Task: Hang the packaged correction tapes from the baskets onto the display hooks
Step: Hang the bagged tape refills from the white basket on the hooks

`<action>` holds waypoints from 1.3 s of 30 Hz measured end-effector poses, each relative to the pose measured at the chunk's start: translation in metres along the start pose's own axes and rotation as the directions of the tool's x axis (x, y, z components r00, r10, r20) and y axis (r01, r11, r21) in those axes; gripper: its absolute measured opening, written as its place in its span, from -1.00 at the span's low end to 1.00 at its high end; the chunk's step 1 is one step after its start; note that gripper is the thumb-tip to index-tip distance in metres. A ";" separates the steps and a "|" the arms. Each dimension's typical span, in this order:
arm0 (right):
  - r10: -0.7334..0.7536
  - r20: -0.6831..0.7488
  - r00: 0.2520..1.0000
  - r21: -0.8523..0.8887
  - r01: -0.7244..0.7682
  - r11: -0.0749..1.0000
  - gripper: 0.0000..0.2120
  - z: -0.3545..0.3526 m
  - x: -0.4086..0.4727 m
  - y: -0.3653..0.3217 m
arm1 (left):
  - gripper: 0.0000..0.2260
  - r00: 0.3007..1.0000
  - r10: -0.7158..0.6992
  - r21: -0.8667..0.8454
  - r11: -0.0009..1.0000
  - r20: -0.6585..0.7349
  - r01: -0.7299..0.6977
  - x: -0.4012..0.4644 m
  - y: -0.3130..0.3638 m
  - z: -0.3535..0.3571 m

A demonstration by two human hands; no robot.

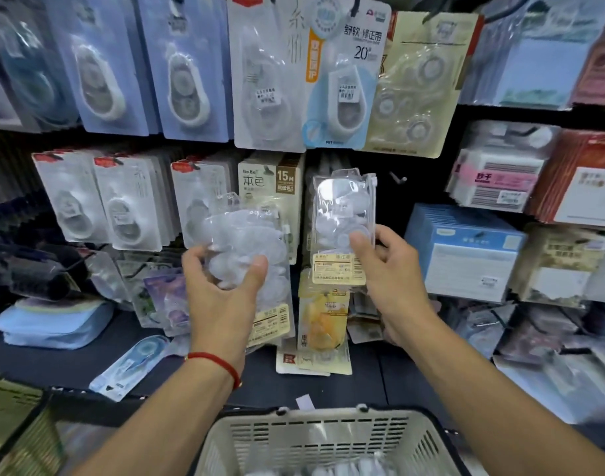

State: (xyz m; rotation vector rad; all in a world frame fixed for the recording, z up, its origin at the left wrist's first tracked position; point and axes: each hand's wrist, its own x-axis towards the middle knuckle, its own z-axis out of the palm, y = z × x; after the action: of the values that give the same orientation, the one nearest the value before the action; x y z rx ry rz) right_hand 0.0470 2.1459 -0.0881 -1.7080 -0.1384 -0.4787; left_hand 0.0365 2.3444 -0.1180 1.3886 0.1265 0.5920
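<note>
Clear plastic packs of correction tape in both hands, raised before the display wall. Left hand (222,286) grips a stack of packs (249,255), thumb across the front, tilted slightly left. Right hand (390,269) pinches one pack (344,225) upright by its lower part, thumb on the front, top near a bare hook (397,178). Red cord (218,364) on left wrist. Pale basket (314,438) below, between the forearms, more packs inside. Loose packs lie on the dark shelf (71,359).

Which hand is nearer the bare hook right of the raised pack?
Right. The right hand sits just below-left of the bare hook; the left hand is farther left and lower.
</note>
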 end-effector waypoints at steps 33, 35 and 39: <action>0.024 0.179 0.984 -0.035 -0.018 0.999 -0.95 0.015 -0.021 0.011 | -0.63 0.968 -0.207 -0.237 0.942 0.139 0.236 -0.013 -0.001 0.004; 0.015 0.061 0.998 0.018 -0.016 1.000 -0.95 0.015 -0.019 0.009 | -0.63 0.982 -0.168 -0.138 0.974 0.081 0.178 -0.015 -0.002 0.004; 0.026 -0.002 1.000 0.014 -0.026 1.000 -0.90 0.013 -0.010 0.007 | -0.59 0.995 -0.094 -0.031 0.995 0.044 0.095 -0.020 0.001 0.003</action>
State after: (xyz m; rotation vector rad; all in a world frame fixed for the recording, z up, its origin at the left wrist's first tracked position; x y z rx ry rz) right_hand 0.0434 2.1584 -0.0998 -1.6932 -0.1172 -0.4590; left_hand 0.0207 2.3327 -0.1213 1.3544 0.1467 0.4832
